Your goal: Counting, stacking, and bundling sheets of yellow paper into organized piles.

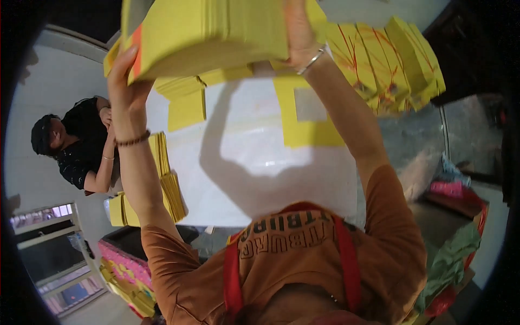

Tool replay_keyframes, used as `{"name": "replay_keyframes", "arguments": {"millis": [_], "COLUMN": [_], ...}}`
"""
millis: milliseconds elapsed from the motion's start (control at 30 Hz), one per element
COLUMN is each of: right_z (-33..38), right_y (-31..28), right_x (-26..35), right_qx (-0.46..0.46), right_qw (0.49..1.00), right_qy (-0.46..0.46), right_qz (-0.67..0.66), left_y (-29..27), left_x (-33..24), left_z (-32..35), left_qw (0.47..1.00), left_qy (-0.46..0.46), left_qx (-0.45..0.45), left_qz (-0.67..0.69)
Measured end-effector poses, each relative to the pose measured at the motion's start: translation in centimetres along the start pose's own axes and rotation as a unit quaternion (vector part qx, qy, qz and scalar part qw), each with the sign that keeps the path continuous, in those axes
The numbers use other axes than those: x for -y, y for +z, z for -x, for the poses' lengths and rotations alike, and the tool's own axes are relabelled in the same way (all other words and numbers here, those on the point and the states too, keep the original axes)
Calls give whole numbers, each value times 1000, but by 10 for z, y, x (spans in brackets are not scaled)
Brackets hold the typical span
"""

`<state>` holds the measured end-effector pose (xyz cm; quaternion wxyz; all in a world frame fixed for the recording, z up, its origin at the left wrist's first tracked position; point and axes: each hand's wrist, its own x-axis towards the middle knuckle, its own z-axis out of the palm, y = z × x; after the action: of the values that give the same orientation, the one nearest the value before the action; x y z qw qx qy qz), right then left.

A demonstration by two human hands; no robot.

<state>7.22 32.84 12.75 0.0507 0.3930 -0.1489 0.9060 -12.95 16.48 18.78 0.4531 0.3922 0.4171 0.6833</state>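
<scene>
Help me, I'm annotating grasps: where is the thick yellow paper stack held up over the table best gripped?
At its two short ends, one hand from each side: the yellow paper stack is wide, thick and loose-leaved. The left hand and right hand already clamp it so.

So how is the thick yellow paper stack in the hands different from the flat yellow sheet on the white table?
The thick yellow paper stack is many sheets deep and held up by the left hand and right hand; the flat yellow sheet is thin and lies on the white table. The stack has an orange edge; the sheet has a grey square. Both are yellow paper.
</scene>
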Motion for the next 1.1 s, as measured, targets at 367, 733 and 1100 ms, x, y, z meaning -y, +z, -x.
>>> {"name": "replay_keyframes", "arguments": {"millis": [367, 733, 1100], "right_z": [191, 216, 207], "right_y": [-13, -33, -27], "right_x": [-221, -261, -250], "right_qx": [-511, -586, -570], "right_qw": [859, 810, 821], "right_qy": [25, -7, -10], "right_qz": [18, -23, 32], "left_y": [6, -21, -25], "left_x": [142, 183, 189], "left_z": [260, 272, 259], "left_qw": [965, 967, 969], "left_qy": [-173, -199, -202], "left_qx": [-193, -157, -142], "left_qz": [-38, -20, -13]}}
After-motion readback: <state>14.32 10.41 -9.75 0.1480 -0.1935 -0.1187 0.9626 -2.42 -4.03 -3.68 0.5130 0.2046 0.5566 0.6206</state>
